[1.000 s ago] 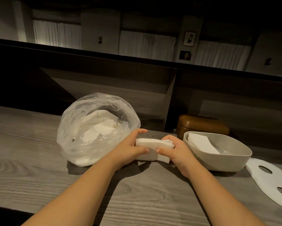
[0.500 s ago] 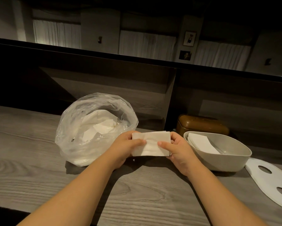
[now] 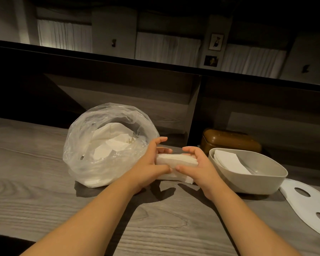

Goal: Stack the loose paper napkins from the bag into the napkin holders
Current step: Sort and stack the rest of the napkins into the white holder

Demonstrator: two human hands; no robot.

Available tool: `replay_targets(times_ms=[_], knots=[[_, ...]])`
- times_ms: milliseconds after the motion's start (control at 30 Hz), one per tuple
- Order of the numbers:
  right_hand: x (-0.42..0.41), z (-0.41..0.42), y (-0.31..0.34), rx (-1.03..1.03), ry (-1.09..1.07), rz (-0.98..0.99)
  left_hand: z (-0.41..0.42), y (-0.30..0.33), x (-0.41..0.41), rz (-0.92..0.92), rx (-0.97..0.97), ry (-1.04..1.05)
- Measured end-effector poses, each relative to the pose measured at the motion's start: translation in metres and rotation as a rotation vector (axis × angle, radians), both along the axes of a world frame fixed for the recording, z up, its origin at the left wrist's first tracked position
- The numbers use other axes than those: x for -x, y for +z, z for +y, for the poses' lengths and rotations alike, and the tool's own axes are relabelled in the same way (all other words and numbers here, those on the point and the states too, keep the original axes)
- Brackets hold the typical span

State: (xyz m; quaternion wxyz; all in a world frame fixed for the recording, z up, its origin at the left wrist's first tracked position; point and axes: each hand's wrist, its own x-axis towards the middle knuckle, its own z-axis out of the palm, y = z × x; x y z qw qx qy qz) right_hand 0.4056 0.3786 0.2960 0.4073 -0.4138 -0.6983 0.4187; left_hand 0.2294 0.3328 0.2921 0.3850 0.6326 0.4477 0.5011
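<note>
Your left hand point(image 3: 148, 163) and right hand point(image 3: 198, 165) curl their fingers around a white stack of folded paper napkins point(image 3: 175, 159) resting edge-down on the grey wood-grain bench point(image 3: 44, 182), between the clear plastic bag point(image 3: 92, 148) and the beige rounded plastic napkin holder point(image 3: 262, 183).

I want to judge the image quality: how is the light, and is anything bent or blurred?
Head view: dim, warm light; the hands and bag throw soft shadows towards the camera on the table; wide-angle bending tilts the shelf edge; the napkins are bright but sharp; the back wall is dark.
</note>
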Motion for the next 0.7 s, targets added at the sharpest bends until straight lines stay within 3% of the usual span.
replay_targets(times_ms=[100, 300, 367, 500, 700], knots=[[-0.0021, -0.0017, -0.0003, 0.003, 0.039, -0.013, -0.0025, -0.0008, 0.0029, 0.097, -0.022, -0.012], [-0.0053, 0.001, -0.0009, 0.1, -0.011, -0.025, -0.0011, -0.0064, 0.0028, 0.101, -0.013, 0.142], [-0.0042, -0.0007, -0.0003, 0.08, 0.054, -0.022, -0.0015, -0.0062, 0.0002, 0.167, 0.006, 0.085], [-0.0041, -0.0001, -0.0011, 0.089, 0.132, 0.115, -0.0014, -0.0021, -0.0009, 0.117, 0.005, -0.067], [-0.0044, 0.0036, -0.0029, 0.093, 0.036, 0.022, -0.0016, -0.0025, 0.0053, 0.197, -0.003, 0.047]])
